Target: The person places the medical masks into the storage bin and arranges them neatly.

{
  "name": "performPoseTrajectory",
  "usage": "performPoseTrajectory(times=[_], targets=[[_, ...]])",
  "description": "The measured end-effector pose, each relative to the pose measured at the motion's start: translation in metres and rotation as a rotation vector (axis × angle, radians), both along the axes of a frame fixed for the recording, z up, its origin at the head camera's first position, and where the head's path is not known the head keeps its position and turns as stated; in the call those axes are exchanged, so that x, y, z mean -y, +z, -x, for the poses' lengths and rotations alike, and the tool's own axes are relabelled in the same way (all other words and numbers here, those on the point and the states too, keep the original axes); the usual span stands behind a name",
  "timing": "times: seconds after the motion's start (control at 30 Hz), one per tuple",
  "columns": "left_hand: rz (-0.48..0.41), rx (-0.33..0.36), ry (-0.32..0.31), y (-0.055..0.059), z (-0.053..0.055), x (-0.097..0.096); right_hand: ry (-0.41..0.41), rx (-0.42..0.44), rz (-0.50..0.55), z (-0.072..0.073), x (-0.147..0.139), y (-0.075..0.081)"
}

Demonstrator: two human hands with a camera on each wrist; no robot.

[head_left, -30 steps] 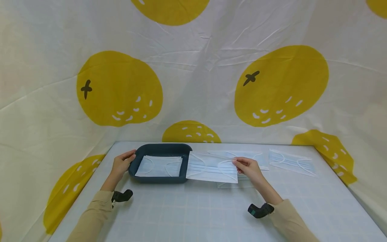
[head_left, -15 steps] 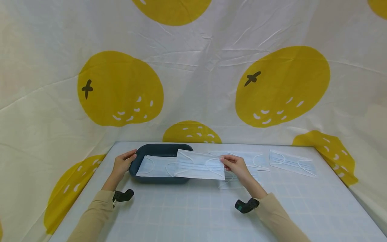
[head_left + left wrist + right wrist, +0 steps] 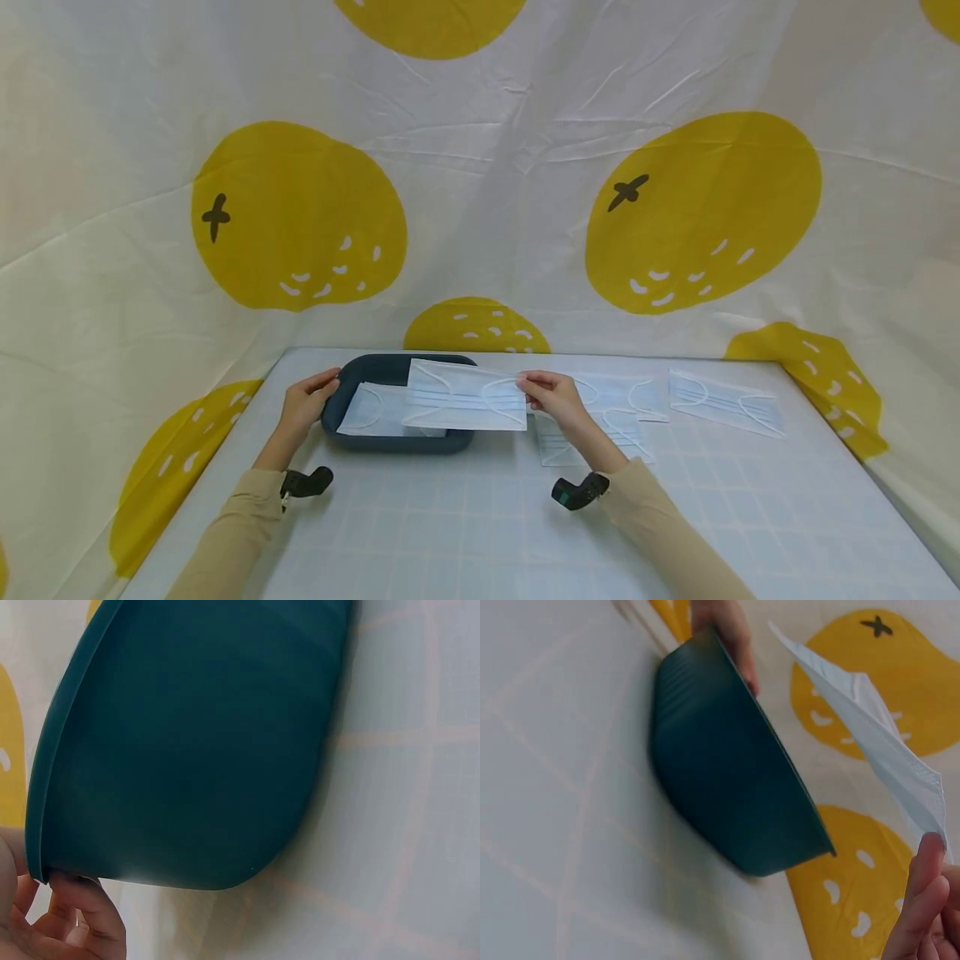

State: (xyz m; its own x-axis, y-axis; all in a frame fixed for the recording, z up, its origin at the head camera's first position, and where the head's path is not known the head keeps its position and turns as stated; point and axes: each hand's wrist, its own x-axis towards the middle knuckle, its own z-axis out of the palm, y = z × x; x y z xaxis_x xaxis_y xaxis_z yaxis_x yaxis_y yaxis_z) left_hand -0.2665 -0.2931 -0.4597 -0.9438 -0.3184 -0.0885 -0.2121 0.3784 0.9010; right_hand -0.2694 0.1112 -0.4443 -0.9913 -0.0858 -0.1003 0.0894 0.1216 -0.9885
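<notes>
My left hand [image 3: 302, 408] grips the left rim of a dark teal plastic basin [image 3: 438, 443]; the left wrist view shows fingers [image 3: 90, 904] curled under that rim. Inside the basin lies a pale blue face mask [image 3: 366, 414], its right part hidden. Over the basin's right half, a second face mask [image 3: 467, 398] is held up flat by its right edge, pinched between thumb and fingers of my right hand [image 3: 558, 404]. Seen from the right wrist, this held mask [image 3: 877, 735] is raised above the basin's rim, slightly bent.
Right of the basin, more face masks lie on the pale checked table [image 3: 450, 525]: one behind my right hand [image 3: 626, 396], one partly under my right forearm [image 3: 555, 442], and one mask [image 3: 723, 402] farther right. A curtain with yellow fruit prints [image 3: 300, 217] hangs behind the table.
My right hand has carried the pinched mask leftward, from beside the basin to over its right half. The left hand and basin have stayed in place.
</notes>
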Motion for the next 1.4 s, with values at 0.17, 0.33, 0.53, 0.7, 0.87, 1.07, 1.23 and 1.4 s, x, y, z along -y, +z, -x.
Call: performPoseTrajectory(times=[0.17, 0.33, 0.53, 0.7, 0.87, 1.07, 1.23, 1.4], targets=[[0.005, 0.016, 0.003, 0.000, -0.003, 0.002, 0.009, 0.010, 0.001, 0.003, 0.014, 0.004], [0.011, 0.013, -0.019, 0.002, 0.000, 0.002, 0.025, -0.016, 0.020, 0.006, 0.026, 0.008], [0.002, 0.005, -0.046, 0.005, -0.001, 0.002, 0.066, -0.020, 0.051, 0.011, 0.040, 0.009], [0.002, 0.002, -0.045, 0.005, -0.001, 0.002, 0.070, -0.019, 0.056, 0.011, 0.051, 0.016], [0.014, 0.017, -0.048, 0.006, -0.001, 0.002, 0.054, -0.024, 0.041, 0.013, 0.062, 0.017], [0.004, 0.013, -0.037, 0.008, -0.002, 0.002, 0.077, -0.030, -0.006, 0.015, 0.075, 0.021], [0.013, 0.002, -0.029, 0.008, -0.003, 0.000, 0.081, -0.020, -0.005, 0.014, 0.083, 0.019], [-0.006, -0.001, -0.031, 0.006, -0.002, 0.000, 0.071, -0.036, -0.005, 0.012, 0.091, 0.020]])
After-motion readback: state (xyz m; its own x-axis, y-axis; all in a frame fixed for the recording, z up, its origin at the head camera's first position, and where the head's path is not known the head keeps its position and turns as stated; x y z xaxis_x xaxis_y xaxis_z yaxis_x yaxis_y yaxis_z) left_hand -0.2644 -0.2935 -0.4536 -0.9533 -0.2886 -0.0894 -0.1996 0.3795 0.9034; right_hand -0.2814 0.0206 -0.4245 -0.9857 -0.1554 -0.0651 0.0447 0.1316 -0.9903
